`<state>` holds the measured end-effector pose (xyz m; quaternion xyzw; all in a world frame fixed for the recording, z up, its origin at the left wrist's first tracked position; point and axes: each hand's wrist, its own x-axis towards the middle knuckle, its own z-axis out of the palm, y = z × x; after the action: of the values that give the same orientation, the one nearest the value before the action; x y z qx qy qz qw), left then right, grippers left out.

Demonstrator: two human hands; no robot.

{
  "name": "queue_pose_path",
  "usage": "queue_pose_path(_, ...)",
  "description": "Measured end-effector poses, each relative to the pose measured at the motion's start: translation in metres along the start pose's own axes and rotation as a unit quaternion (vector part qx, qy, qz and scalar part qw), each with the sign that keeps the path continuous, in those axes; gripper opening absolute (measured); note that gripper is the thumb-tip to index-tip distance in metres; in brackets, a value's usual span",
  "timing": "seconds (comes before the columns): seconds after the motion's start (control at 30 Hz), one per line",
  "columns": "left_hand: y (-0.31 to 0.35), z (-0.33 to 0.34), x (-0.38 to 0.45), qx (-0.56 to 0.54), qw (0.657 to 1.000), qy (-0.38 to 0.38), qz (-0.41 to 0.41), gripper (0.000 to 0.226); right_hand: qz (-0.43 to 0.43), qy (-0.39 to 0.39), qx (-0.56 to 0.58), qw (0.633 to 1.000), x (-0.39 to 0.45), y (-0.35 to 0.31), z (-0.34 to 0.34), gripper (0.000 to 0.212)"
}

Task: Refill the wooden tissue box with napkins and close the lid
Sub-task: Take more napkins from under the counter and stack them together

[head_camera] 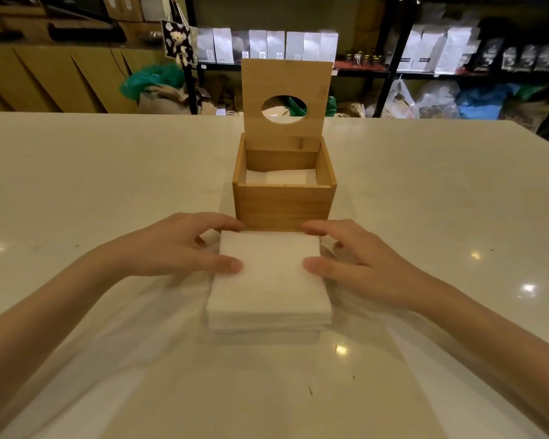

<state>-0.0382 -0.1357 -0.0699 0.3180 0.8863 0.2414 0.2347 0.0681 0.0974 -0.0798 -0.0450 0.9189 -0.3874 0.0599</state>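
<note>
The wooden tissue box [282, 204] stands in the middle of the table. Its lid [286, 87], with a round hole, stands upright at the back. A few white napkins [281, 177] lie low inside the box. Just in front of it, a stack of white napkins [270, 280] rests on the table. My left hand [178, 245] grips the stack's left side, thumb on top and fingers at the far corner. At the right side my right hand [358, 258] holds it the same way.
The white table [108, 172] stretches wide to both sides. Behind its far edge are dark shelves with white packages [267, 45], plastic bags [425, 99] on the floor and a wooden cabinet [61, 77] at the left.
</note>
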Motion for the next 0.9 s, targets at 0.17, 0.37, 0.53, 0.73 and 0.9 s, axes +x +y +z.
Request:
queue_pose_path(0.17, 0.003, -0.005, 0.008, -0.017, 0.999, -0.045, -0.006, 0.067, 0.000, -0.065, -0.018, 0.998, 0.011, -0.004, -0.001, 0.061)
queue_pose_path(0.37, 0.016, -0.003, 0.019, 0.010, 0.996, -0.085, -0.027, 0.042, 0.032, -0.126, -0.053, 0.990, 0.029, -0.010, -0.007, 0.062)
queue_pose_path(0.53, 0.021, -0.005, 0.025, 0.031, 0.989, -0.134, -0.048, 0.041, 0.058, -0.200, -0.077, 0.975, 0.038, -0.021, -0.012, 0.047)
queue_pose_path(0.73, 0.031, -0.008, 0.024, 0.021, 0.980, -0.189, -0.058, 0.031, 0.072, -0.221, -0.068, 0.970, 0.042, -0.023, -0.013, 0.035)
queue_pose_path(0.9, 0.032, -0.013, 0.018, -0.019, 0.987, -0.157, -0.033, 0.038, 0.053, -0.198, -0.027, 0.978, 0.031, -0.025, -0.020, 0.019)
